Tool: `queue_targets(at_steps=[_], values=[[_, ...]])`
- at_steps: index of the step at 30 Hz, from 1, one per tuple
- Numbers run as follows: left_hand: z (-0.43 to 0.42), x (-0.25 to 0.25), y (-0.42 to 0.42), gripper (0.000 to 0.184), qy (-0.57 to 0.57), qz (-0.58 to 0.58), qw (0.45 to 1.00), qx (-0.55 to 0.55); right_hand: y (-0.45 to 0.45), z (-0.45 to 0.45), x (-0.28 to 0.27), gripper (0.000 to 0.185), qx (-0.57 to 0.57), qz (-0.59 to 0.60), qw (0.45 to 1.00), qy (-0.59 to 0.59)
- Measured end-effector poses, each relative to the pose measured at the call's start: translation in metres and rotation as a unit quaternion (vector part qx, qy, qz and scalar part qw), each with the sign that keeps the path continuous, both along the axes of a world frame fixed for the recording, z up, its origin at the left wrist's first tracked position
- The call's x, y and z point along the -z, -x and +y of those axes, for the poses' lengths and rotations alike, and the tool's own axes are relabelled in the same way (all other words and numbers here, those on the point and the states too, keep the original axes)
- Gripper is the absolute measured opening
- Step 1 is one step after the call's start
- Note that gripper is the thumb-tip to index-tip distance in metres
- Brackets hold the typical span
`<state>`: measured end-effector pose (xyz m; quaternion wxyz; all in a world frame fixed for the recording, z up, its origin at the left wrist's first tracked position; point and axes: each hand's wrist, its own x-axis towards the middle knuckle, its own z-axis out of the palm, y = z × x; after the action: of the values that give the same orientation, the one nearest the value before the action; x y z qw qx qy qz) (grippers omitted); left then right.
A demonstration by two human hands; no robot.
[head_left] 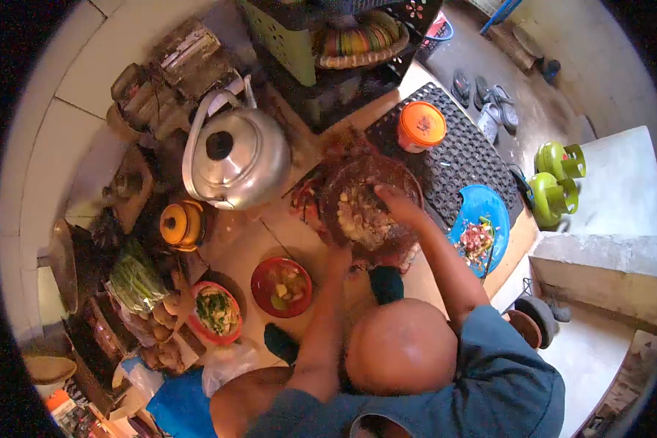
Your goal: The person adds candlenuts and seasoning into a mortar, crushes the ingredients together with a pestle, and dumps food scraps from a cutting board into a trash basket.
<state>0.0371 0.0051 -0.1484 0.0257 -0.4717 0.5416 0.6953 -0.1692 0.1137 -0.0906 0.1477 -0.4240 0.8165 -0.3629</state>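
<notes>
A wide dark stone mortar (414, 175) sits on the floor in front of me, with pale, coarsely mashed food (361, 219) spread inside it. My right hand (396, 204) reaches over the bowl, its fingers closed round a dark pestle (379, 190) that is mostly hidden by the hand. At the near left rim of the mortar is my left hand (336, 259), dim and blurred, so its fingers do not show clearly. Left of it stands a red bowl (255, 281) with pale pieces in liquid. Further left, a red plate (197, 328) carries chopped greens and pale pieces.
A large kettle (252, 157) and a small orange lidded pot (182, 225) stand at left. On the black mat (445, 175) sits an orange-lidded tub (422, 125); a blue plate (482, 196) of chopped ingredients overlaps its edge. Green gas cylinders (551, 197) stand at right.
</notes>
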Motion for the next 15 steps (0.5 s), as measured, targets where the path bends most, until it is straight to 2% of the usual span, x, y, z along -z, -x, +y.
queue_targets(at_steps=[1, 4, 6, 7, 8, 9, 11, 13, 15], values=[[-0.001, 0.004, -0.003, 0.065, 0.004, -0.006, 1.000, 0.007, 0.011, 0.002, 0.002, 0.060, -0.062, 0.114, 0.991, 0.015], [-0.003, 0.036, -0.004, 0.051, 0.146, -0.023, 0.984, 0.099, -0.003, 0.002, -0.002, 0.059, 0.055, 0.011, 0.998, -0.019], [-0.005, 0.060, -0.006, 0.044, 0.290, -0.045, 0.934, 0.205, -0.035, -0.014, -0.011, 0.057, 0.126, -0.072, 0.987, -0.065], [-0.010, 0.050, -0.002, 0.045, 0.207, -0.031, 0.959, 0.190, -0.043, -0.018, -0.008, 0.056, 0.160, -0.113, 0.977, -0.086], [-0.016, 0.039, 0.003, 0.047, 0.125, -0.024, 0.977, 0.171, -0.021, -0.019, 0.014, 0.055, 0.086, -0.133, 0.984, -0.078], [-0.010, 0.047, 0.005, 0.062, -0.004, 0.011, 0.997, 0.070, -0.008, -0.015, 0.019, 0.055, 0.048, -0.157, 0.984, -0.065], [-0.002, 0.065, 0.002, 0.080, -0.005, 0.030, 0.999, 0.010, 0.015, -0.007, 0.015, 0.055, 0.051, -0.193, 0.978, -0.066], [-0.005, 0.038, 0.001, 0.080, -0.038, 0.021, 0.999, -0.005, 0.009, -0.011, -0.026, 0.055, 0.119, -0.219, 0.964, -0.091], [-0.010, 0.017, 0.003, 0.080, -0.051, -0.009, 0.999, 0.014, -0.006, -0.025, -0.054, 0.055, 0.155, -0.173, 0.962, -0.145]])
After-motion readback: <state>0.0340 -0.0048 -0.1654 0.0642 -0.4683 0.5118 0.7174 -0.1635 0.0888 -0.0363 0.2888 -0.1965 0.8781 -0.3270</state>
